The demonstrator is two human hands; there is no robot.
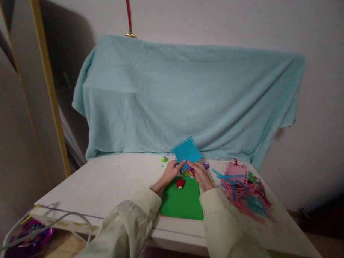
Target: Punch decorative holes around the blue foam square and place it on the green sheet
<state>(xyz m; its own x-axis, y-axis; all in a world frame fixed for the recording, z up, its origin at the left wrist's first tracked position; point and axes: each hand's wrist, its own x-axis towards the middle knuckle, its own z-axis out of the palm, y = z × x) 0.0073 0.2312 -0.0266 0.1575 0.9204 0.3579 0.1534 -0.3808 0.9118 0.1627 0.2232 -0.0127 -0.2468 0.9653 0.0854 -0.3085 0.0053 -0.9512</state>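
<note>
A square of blue paper (187, 151) with punched holes along its edges is tilted up above the table. My left hand (172, 172) is closed on its lower left, the thumb pressed on the paper. My right hand (198, 174) is closed at the lower right edge, round a small purple craft punch (190, 167) mostly hidden by the fingers. Below them a red craft punch (180, 184) lies on a stack of green sheets (182, 202). Another purple punch (206, 165) sits just beyond my right hand, and a green punch (163, 159) stands behind my left.
A tangled heap of pink, blue and green punched paper strips (244, 191) lies to the right on the white table (116, 179). A light blue blanket (190, 95) hangs behind. A pale cable (70, 214) loops over the table's front left edge, near a purple bag (33, 235).
</note>
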